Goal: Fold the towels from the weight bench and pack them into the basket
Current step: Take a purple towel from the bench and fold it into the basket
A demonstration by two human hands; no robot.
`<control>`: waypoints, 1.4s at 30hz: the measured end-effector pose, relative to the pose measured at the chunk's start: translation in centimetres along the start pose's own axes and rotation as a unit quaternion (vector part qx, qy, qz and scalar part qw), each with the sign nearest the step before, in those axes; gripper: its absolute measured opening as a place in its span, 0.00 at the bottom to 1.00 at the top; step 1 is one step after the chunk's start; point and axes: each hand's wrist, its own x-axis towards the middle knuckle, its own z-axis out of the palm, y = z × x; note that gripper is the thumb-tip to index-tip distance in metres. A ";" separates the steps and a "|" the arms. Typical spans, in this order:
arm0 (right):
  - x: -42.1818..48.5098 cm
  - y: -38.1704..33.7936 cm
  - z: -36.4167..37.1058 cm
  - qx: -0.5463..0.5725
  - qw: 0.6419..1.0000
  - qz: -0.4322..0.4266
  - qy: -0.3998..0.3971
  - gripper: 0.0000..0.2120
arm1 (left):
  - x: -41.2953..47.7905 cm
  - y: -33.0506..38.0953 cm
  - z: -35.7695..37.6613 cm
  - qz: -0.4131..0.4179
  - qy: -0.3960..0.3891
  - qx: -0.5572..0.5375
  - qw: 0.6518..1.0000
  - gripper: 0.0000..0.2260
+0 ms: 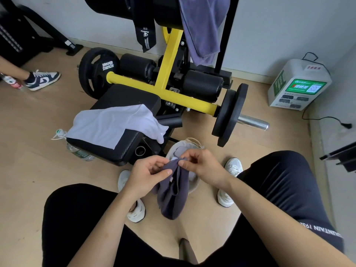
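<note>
A dark purple-grey towel (172,195) hangs between my knees. My left hand (148,176) and my right hand (200,166) both pinch its top edge, close together. Right behind it on the floor stands the white basket (173,149), mostly hidden by my hands, with a folded pale towel (180,151) inside. A white towel (113,124) lies spread over the black seat pad of the weight bench (127,97). Another purple towel (202,27) drapes from the upper roller pad, beside a black towel (144,33) with a logo.
The yellow bench frame (167,60) carries black weight plates (96,72) left and right, with a steel sleeve sticking out at the right. A water bottle (79,151) lies by the seat. Another person's shoe (42,79) is at the left. A white box (298,83) stands by the wall.
</note>
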 end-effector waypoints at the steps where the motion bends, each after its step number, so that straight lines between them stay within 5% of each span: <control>1: 0.1 -0.1 -0.6 0.013 1.000 0.000 0.027 0.02 | 0.0 -0.2 -0.1 -0.007 -0.008 0.011 1.000 0.08; 10: 0.7 -0.1 -5.4 0.076 0.965 0.009 0.252 0.03 | 0.5 -2.1 -0.9 -0.027 -0.009 0.098 0.995 0.01; 21: 0.4 -0.4 -7.9 0.108 0.917 0.015 0.383 0.10 | 1.5 -3.4 -0.6 -0.054 -0.046 0.193 0.979 0.05; 27: 0.3 0.0 -8.1 0.087 0.920 0.004 0.383 0.06 | 1.7 -3.2 -0.5 -0.071 -0.016 0.166 0.983 0.05; 35: 0.0 -0.3 -5.3 0.110 0.973 -0.015 0.202 0.04 | 0.9 0.8 0.3 -0.050 0.094 -0.090 0.990 0.10; 42: -0.2 -0.6 -1.8 0.213 0.968 0.012 0.133 0.15 | 0.3 2.2 1.3 -0.048 0.121 -0.144 0.981 0.07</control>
